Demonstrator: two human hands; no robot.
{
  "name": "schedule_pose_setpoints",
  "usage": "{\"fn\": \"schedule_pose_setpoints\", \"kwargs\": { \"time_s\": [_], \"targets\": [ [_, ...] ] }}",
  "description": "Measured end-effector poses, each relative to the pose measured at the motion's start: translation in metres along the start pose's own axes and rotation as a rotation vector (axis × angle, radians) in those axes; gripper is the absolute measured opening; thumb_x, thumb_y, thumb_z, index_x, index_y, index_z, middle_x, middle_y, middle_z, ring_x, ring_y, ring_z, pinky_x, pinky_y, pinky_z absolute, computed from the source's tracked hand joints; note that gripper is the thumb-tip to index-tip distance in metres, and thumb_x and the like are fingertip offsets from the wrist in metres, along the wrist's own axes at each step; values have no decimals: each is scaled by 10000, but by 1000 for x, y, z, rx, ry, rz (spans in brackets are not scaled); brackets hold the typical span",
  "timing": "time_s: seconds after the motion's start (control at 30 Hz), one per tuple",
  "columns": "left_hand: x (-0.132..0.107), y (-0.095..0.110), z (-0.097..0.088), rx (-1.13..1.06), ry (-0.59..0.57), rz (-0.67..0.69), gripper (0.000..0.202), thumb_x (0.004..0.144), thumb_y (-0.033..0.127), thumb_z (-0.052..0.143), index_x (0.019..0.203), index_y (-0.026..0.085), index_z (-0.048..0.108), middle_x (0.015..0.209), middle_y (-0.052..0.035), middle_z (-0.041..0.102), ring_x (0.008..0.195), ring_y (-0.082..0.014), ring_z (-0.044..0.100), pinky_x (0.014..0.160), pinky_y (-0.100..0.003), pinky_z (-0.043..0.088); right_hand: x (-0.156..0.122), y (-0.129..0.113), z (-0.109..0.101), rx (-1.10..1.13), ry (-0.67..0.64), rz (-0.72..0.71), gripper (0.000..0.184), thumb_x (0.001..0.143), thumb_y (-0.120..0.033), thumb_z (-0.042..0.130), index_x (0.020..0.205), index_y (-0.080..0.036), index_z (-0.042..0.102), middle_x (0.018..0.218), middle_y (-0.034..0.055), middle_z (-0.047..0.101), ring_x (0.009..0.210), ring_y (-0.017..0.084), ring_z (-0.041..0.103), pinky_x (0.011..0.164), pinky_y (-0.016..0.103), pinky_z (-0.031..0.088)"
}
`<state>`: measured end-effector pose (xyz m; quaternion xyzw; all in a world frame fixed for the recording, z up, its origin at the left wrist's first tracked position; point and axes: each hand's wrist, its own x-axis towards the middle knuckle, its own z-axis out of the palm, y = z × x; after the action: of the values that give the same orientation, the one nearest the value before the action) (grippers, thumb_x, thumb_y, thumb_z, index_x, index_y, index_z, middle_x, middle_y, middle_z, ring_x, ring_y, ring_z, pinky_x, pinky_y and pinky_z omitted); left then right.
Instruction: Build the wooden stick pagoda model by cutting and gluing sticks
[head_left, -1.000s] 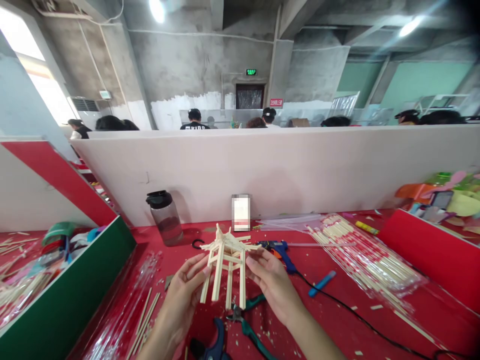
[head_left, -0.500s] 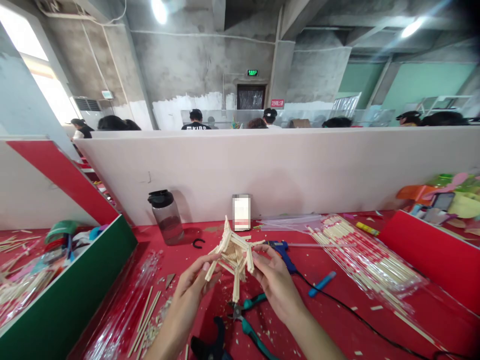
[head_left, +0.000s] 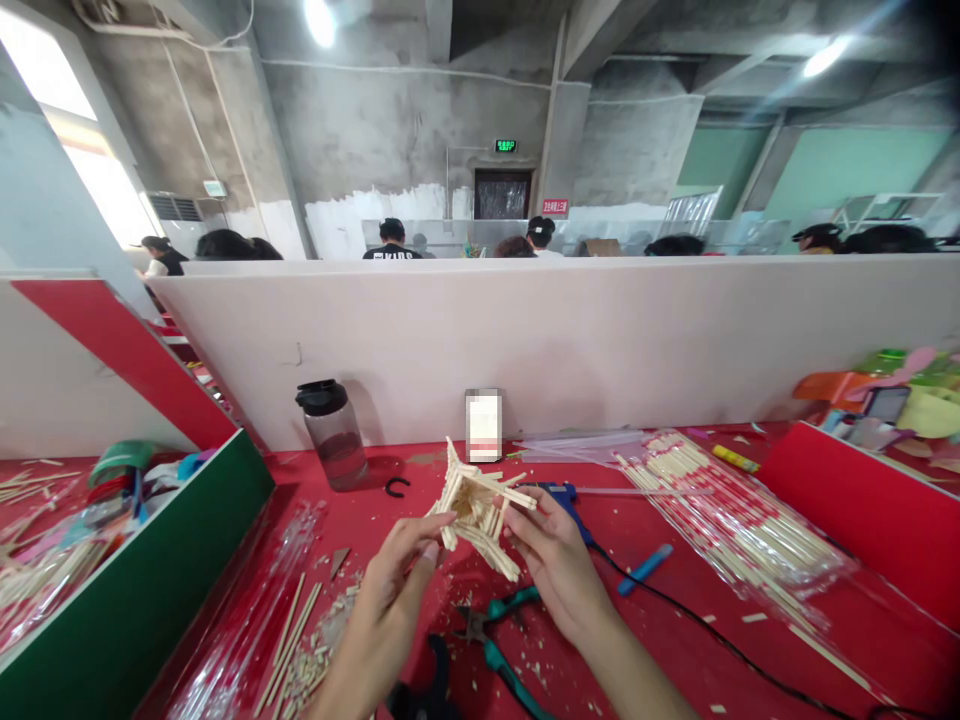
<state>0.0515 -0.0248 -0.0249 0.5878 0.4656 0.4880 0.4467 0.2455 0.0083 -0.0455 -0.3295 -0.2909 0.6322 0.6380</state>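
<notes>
A small pavilion model made of wooden sticks (head_left: 478,512) is held above the red table (head_left: 675,620), tipped so its legs point toward me and to the right. My left hand (head_left: 401,575) pinches its left side with fingertips closed. My right hand (head_left: 551,560) grips its right side. Teal-handled pliers (head_left: 491,640) lie on the table just below the model.
A blue glue gun (head_left: 559,500) with a black cord lies behind my right hand. Bundled chopsticks in plastic (head_left: 720,510) sit to the right, loose sticks (head_left: 296,640) to the left. A dark bottle (head_left: 330,430) stands by the white partition (head_left: 570,340). Other people sit beyond it.
The stick model has been turned from standing upright on its legs to lying tipped over, legs swinging toward me. Both hands kept hold and shifted slightly.
</notes>
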Motion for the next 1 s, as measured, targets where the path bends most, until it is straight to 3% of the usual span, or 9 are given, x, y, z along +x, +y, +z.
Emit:
{"fn": "schedule_pose_setpoints", "kwargs": {
  "time_s": [0.2,0.3,0.5,0.87,1.0],
  "targets": [
    [-3,12,2,23,15,56,286,913,403,619,1128,281,762,1016,-57,697,987,-242,620,890,-284,449,-1,-4,2,-49,24,-16,393,612,-315,937,858,-208,651,788,-22,696,701,129,603,691,238,484],
    [-3,14,1,21,19,47,281,906,396,626,1127,290,762,993,-47,705,956,-232,618,881,-274,442,-1,-4,2,-65,26,-20,391,612,-317,936,844,-207,641,832,-13,712,716,128,603,694,233,470],
    [-1,13,0,-69,54,-74,314,840,463,680,1045,250,788,1042,-56,736,1025,-265,619,933,-291,472,1,-3,1,-91,5,-44,361,645,-331,919,845,-213,643,838,-7,707,771,150,622,730,251,474],
    [2,7,-3,-116,21,-208,370,828,566,674,952,229,763,990,-63,700,992,-271,633,804,-320,580,5,3,-7,-140,-41,-71,315,681,-297,889,850,-211,637,784,-18,667,641,121,557,606,229,445],
    [3,4,-4,-169,6,-245,379,845,573,655,968,229,755,1005,-60,694,1003,-264,647,822,-310,575,3,1,-5,-136,-31,-65,334,654,-296,903,830,-208,634,750,-28,650,594,105,521,550,210,408]
  ]
}}
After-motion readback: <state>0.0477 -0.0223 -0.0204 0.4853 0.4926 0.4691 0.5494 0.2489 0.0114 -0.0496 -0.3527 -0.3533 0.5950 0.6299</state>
